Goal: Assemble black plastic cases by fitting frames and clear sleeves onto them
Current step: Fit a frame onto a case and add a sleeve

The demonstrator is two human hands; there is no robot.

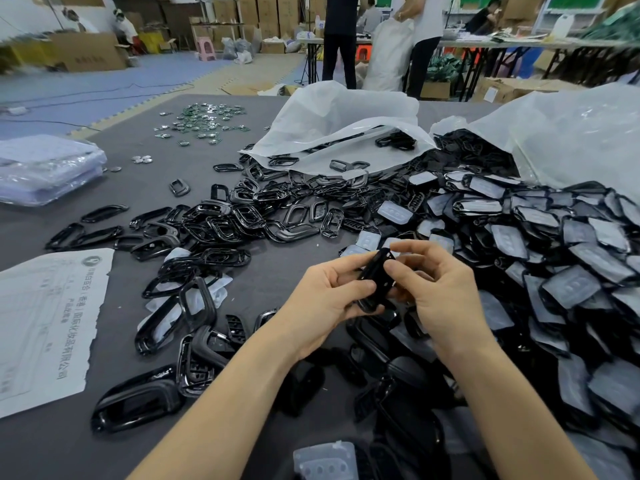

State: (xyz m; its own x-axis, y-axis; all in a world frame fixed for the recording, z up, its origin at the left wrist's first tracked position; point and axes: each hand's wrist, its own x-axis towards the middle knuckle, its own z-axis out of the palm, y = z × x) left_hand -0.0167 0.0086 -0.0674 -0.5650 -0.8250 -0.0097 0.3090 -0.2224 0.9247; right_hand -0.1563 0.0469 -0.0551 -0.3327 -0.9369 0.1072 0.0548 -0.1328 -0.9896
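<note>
A black plastic case [375, 277] is held edge-on above the grey table [145, 174], between both hands. My left hand [329, 299] grips its lower end, thumb across the front. My right hand [438, 292] pinches its upper part with thumb and fingertips. Loose glossy black frames [228, 220] are strewn across the middle and left of the table. A large heap of cases with clear sleeves [540, 258] lies to the right. One clear sleeve [327, 460] sits at the bottom edge, between my forearms.
Two white plastic bags [332, 116] spill black parts at the back and right. A printed paper sheet [45, 323] lies at the left, wrapped clear packs [45, 168] beyond it, and small metal badges [204, 123] farther back. People stand at tables behind.
</note>
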